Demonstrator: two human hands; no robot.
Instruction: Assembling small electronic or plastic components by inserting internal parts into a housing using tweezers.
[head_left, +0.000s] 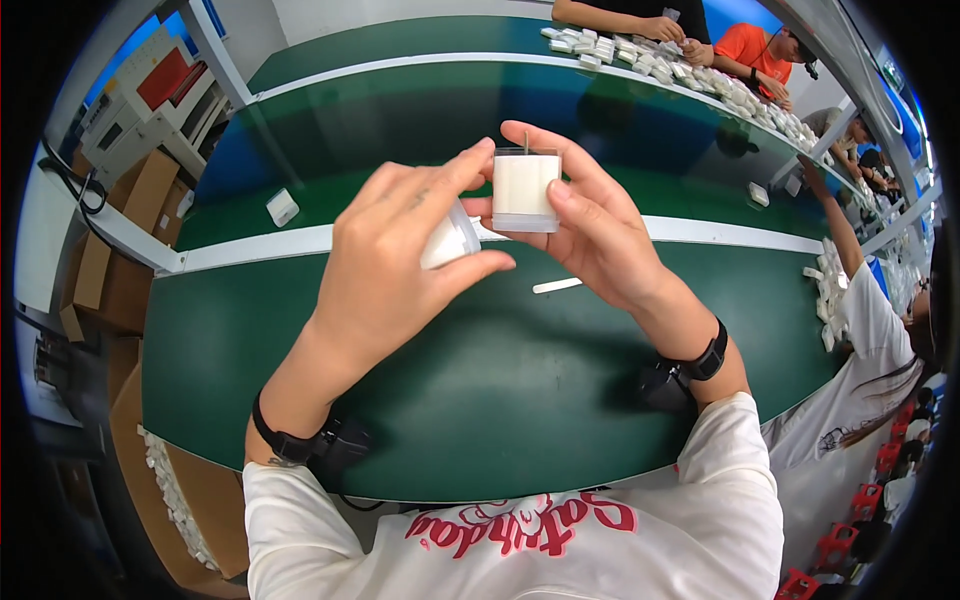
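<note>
My right hand [605,215] grips a small white block in a clear plastic case [527,190] between thumb and fingers, upright, with a thin grey prong showing at its top. My left hand [395,245] is curled around a second white piece with a clear edge [455,238], mostly hidden behind the fingers and tilted. The left fingertips reach the left side of the case in my right hand. Both hands are raised over the green table [480,400]. Below the right hand lies a short white strip [557,286].
A white case [283,207] lies beyond the white divider rail [720,234] at left, another [758,194] at right. White pieces pile up [690,75] before co-workers at the back. A person's arm [840,220] reaches in at right. Cardboard boxes [120,240] stand at left.
</note>
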